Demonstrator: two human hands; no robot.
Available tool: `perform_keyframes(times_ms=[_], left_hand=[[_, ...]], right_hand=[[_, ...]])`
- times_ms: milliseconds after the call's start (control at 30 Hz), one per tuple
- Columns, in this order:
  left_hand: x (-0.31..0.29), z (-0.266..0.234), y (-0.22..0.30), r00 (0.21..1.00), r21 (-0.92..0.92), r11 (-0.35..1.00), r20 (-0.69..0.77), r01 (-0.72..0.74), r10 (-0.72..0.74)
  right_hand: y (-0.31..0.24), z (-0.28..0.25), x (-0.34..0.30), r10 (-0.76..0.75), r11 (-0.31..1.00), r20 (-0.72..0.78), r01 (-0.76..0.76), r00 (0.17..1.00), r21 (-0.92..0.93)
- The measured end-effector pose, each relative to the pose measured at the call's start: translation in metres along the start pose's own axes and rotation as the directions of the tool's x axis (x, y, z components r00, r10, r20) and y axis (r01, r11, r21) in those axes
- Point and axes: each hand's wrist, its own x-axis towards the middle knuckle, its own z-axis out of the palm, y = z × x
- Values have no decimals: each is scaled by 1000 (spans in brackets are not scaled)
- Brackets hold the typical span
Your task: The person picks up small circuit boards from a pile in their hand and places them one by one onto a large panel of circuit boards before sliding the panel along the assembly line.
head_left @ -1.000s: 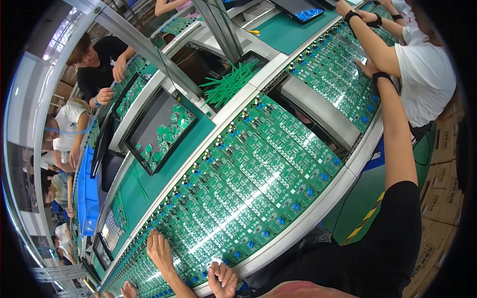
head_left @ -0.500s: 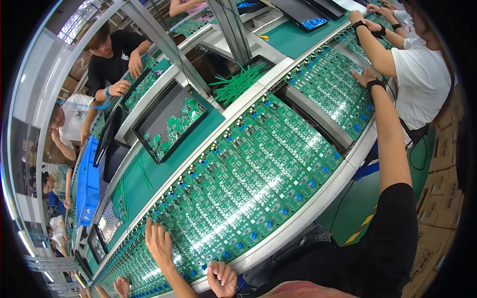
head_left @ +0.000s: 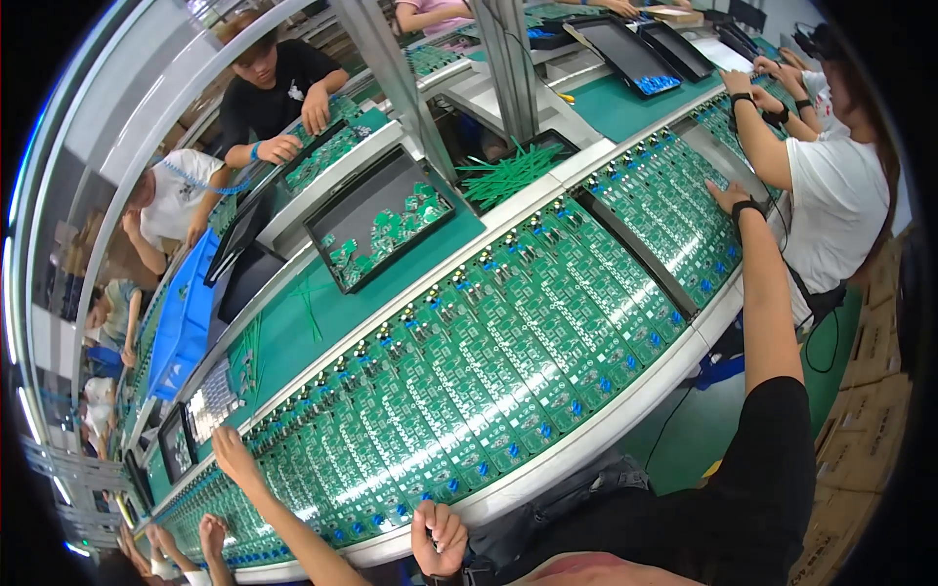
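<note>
Glossy green circuit boards [head_left: 489, 366] lie beneath the outstretched right hand [head_left: 726, 198]; the left hand [head_left: 440, 537] curls loosely closed. A black rectangular tray [head_left: 357, 207] holds small green pieces [head_left: 393, 230].

Dark printed characters stand on the brown cardboard boxes [head_left: 865, 420] stacked to the right of the conveyor [head_left: 674, 356]; they run sideways along the box faces, the clearest on a box low in the stack, curved and partly blurred. Rows of fine white legend cover the green printed circuit boards [head_left: 479, 391] lying side by side on the conveyor, too small to read. Across the conveyor, a person's black T-shirt [head_left: 274, 88] bears a white chest motif, and a white T-shirt [head_left: 176, 200] farther left has small dark marks, both illegible.
</note>
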Motion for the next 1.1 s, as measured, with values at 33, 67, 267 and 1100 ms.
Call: perform_keyframes(times_ms=[33,67,267,1100], left_hand=[[-1,-2,0,1000,5,1000,17,12,-12],[-1,-4,0,999,11,1000,34,24,-24],[-5,-11,-1,992,1,1000,126,7,-7],[-8,6,5,998,-2,999,44,36,-36]], right_hand=[[0,-1,-2,-12,1000,-8,12,1000,-3],[1,-1,-5,-9,1000,4,9,1000,0],[-6,-1,-4,-7,1000,43,8,999,-14],[-50,-29,-22,-342,901,57,345,938,-265]])
